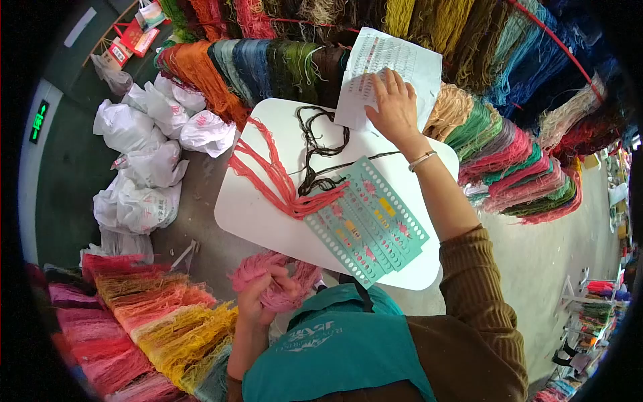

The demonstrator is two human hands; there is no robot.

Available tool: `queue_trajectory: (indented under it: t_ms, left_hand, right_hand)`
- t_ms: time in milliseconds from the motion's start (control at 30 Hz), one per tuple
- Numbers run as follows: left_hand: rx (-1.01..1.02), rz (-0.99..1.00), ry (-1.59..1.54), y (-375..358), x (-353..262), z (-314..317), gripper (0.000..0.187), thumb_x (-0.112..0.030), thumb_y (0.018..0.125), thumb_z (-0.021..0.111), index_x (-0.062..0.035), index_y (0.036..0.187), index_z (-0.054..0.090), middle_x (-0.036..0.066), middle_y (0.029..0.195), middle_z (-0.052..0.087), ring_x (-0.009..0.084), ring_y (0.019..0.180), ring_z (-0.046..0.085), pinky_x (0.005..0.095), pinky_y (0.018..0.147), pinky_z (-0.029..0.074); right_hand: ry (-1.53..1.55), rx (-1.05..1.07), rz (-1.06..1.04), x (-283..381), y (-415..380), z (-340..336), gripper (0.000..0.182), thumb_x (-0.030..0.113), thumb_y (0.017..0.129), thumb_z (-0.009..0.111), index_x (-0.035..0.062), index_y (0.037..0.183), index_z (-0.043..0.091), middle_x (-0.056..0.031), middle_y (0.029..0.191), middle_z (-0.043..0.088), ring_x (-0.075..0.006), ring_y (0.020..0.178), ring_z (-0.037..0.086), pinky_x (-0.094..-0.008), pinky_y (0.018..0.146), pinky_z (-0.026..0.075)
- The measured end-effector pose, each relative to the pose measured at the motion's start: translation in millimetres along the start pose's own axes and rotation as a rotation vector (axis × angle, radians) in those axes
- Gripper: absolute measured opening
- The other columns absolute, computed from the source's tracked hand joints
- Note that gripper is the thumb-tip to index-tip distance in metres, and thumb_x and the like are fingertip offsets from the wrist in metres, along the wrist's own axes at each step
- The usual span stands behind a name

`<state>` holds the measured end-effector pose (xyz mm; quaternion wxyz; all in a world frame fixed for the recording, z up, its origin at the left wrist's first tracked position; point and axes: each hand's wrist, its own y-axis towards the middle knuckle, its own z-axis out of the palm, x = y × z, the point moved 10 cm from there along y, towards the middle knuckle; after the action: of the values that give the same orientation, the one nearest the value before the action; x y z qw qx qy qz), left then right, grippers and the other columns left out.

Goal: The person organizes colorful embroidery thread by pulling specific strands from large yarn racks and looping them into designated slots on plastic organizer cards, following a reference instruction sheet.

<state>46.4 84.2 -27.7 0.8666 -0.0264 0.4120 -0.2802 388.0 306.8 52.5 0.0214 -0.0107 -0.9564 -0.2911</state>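
My right hand (394, 107) lies with its fingers spread on a white printed sheet (429, 63) at the far edge of a white table (248, 201). Down at the table's near left, my left hand (261, 295) is closed round a bundle of pink yarn (288, 291). Overlapping green printed cards (382, 228) with holes along their edges rest on the table. Coral-red strands (268, 181) reach onto the cards, and dark strands (309, 157) lie looped beside them.
Coloured yarn hanks (248, 63) hang along the far side, with more (516, 167) at the right and others (161, 321) at the lower left. White plastic bags (144, 161) are piled on the floor at the left.
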Motion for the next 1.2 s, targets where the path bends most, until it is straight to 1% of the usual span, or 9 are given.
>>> queue_trajectory:
  t_ms: [67, 167, 233, 367, 533, 767, 867, 967, 1200]
  left_hand:
    - [-0.157, -0.01, 0.067, 6, -3, 4, 0.039, -0.026, 0.092, 0.051, 0.0043, 0.115, 0.057, 0.018, 0.096, 0.062, 0.0284, 0.091, 0.061, 0.0409, 0.084, 0.049]
    - [-0.144, 0.0, -0.035, 24, -8, 18, 0.036, -0.021, 0.095, 0.047, 0.0039, 0.119, 0.055, 0.017, 0.109, 0.061, 0.0271, 0.1, 0.059, 0.0432, 0.089, 0.048]
    - [-0.186, 0.014, -0.09, 32, -10, 17, 0.037, -0.02, 0.098, 0.045, 0.0032, 0.125, 0.052, 0.015, 0.125, 0.057, 0.0274, 0.115, 0.055, 0.0458, 0.099, 0.044]
    - [-0.027, 0.04, -0.135, 53, -21, 47, 0.039, -0.02, 0.098, 0.044, 0.0047, 0.127, 0.05, 0.016, 0.13, 0.054, 0.0256, 0.122, 0.05, 0.0448, 0.102, 0.041]
    - [0.119, 0.065, -0.08, 62, -13, 56, 0.037, -0.019, 0.099, 0.045, 0.006, 0.124, 0.053, 0.015, 0.129, 0.054, 0.0223, 0.12, 0.052, 0.0378, 0.102, 0.041]
    - [0.231, -0.001, -0.059, 44, -9, 77, 0.033, -0.016, 0.097, 0.049, 0.0033, 0.122, 0.056, 0.015, 0.126, 0.056, 0.0196, 0.115, 0.055, 0.0336, 0.097, 0.045]
    - [0.164, 0.007, 0.027, 39, -3, 69, 0.034, -0.01, 0.093, 0.054, 0.004, 0.123, 0.053, 0.014, 0.109, 0.062, 0.0203, 0.098, 0.062, 0.033, 0.084, 0.052]
    - [0.195, 0.027, 0.099, 31, -5, 72, 0.037, -0.005, 0.09, 0.059, 0.0021, 0.125, 0.053, 0.008, 0.11, 0.061, 0.0106, 0.097, 0.059, 0.0252, 0.084, 0.049]
    - [0.199, 0.067, 0.211, 26, -3, 69, 0.042, -0.003, 0.089, 0.06, 0.0022, 0.129, 0.049, 0.007, 0.104, 0.061, 0.0092, 0.09, 0.059, 0.0231, 0.079, 0.05]
  right_hand:
    - [0.014, 0.009, 0.007, 2, -1, -7, 0.06, 0.024, 0.076, 0.071, 0.0119, 0.131, 0.049, -0.0161, 0.139, 0.044, -0.0321, 0.13, 0.039, -0.0457, 0.105, 0.032]
    - [0.436, -0.056, -0.04, 30, -18, -45, 0.037, 0.022, 0.077, 0.07, 0.0065, 0.109, 0.062, -0.0137, 0.116, 0.06, -0.0285, 0.111, 0.054, -0.0424, 0.089, 0.045]
    - [0.984, 0.158, 0.123, 64, -47, -51, 0.014, 0.011, 0.082, 0.067, 0.0023, 0.093, 0.066, -0.0091, 0.088, 0.067, -0.0184, 0.07, 0.062, -0.0324, 0.061, 0.048]
    - [1.716, 0.518, 0.374, 152, -127, -64, 0.007, 0.004, 0.084, 0.066, -0.0009, 0.089, 0.066, 0.0004, 0.082, 0.066, -0.0049, 0.061, 0.053, -0.0211, 0.055, 0.042]
    - [1.523, 0.489, 0.377, 180, -169, -82, 0.01, 0.004, 0.083, 0.067, -0.0007, 0.092, 0.067, -0.0009, 0.08, 0.064, -0.0032, 0.059, 0.048, -0.019, 0.053, 0.039]
    - [1.765, 0.459, 0.764, 170, -212, -85, 0.009, 0.007, 0.089, 0.063, 0.0, 0.093, 0.067, -0.0022, 0.075, 0.064, -0.0059, 0.054, 0.051, -0.0191, 0.047, 0.038]
    - [1.778, 0.453, 0.826, 169, -222, -93, 0.011, 0.008, 0.09, 0.062, -0.0011, 0.094, 0.067, -0.0039, 0.077, 0.065, -0.0064, 0.054, 0.054, -0.018, 0.046, 0.037]
    - [1.74, 0.428, 0.828, 171, -229, -100, 0.011, 0.008, 0.089, 0.063, -0.0014, 0.093, 0.066, -0.0029, 0.078, 0.066, -0.0059, 0.055, 0.055, -0.0173, 0.044, 0.036]
    - [1.791, 0.339, 0.954, 170, -245, -107, 0.009, 0.01, 0.09, 0.061, 0.0018, 0.087, 0.065, -0.0046, 0.081, 0.068, -0.0065, 0.055, 0.057, -0.0172, 0.043, 0.034]
